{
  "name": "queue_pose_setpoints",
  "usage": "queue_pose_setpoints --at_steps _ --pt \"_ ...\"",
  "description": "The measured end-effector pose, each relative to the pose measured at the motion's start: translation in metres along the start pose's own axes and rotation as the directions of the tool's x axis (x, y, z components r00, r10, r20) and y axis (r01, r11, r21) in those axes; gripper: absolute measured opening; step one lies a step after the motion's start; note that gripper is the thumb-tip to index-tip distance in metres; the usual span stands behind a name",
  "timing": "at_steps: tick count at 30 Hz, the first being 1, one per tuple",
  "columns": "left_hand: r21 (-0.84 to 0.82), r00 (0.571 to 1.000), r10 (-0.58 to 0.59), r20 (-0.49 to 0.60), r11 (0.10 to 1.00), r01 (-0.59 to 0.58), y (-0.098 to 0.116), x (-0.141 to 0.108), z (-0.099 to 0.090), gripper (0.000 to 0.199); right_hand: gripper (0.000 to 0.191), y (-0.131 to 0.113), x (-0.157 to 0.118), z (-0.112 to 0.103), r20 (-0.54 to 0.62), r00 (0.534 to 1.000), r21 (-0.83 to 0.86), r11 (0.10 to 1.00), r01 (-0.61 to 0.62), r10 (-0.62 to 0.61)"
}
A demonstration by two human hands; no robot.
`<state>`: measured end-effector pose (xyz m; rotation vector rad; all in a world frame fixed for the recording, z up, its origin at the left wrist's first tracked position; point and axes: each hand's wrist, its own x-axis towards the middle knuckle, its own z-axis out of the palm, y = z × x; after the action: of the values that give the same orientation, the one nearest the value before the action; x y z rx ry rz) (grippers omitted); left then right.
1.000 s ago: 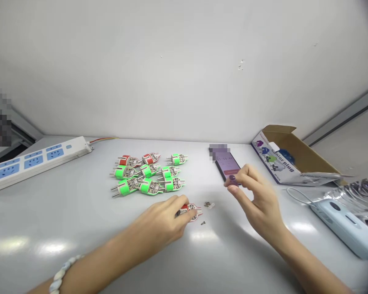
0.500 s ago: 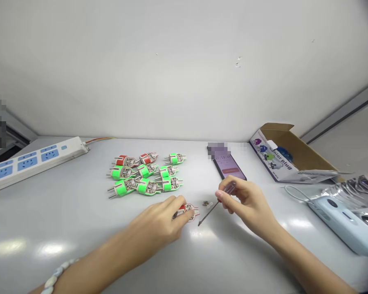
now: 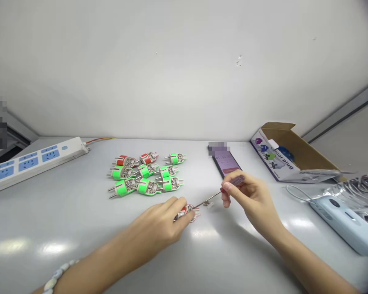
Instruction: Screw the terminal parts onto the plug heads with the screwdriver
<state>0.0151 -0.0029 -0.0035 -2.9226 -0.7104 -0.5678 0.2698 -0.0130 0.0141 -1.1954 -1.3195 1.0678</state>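
The left hand (image 3: 158, 222) has its fingers curled closed around a red plug body (image 3: 187, 213), whose pins stick out past the fingertips toward the right. The right hand (image 3: 248, 196) pinches a purple-handled screwdriver (image 3: 209, 200) between thumb and fingers, with its thin shaft reaching the plug. Small metal parts (image 3: 208, 204) lie just below the shaft on the tabletop (image 3: 79, 228). Farther back, a cluster of green and red plugs (image 3: 144, 175) lies left of a phone (image 3: 226, 164).
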Motion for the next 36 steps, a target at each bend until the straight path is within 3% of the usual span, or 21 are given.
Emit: queue_pose_setpoints --at_steps 15,20,26,36 --pt "0.010 1.000 -0.005 0.007 1.000 0.005 0.002 -0.001 0.002 0.037 0.029 0.003 0.001 -0.001 0.005 1.000 -0.072 0.997 0.005 -0.005" --pt "0.019 1.000 -0.019 0.009 1.000 0.019 0.002 -0.003 0.006 0.036 0.021 -0.001 -0.003 -0.002 0.042 0.990 -0.175 0.975 0.138 -0.133" --pt "0.058 1.000 0.010 -0.008 0.998 -0.010 0.007 0.002 0.002 0.026 0.010 -0.005 -0.006 -0.001 0.116 0.944 -0.287 0.899 0.331 -0.310" --pt "0.166 0.995 0.078 0.065 0.982 -0.088 0.013 0.008 -0.006 0.028 0.007 -0.029 0.001 -0.014 0.360 0.872 -0.421 0.777 0.469 -0.332"
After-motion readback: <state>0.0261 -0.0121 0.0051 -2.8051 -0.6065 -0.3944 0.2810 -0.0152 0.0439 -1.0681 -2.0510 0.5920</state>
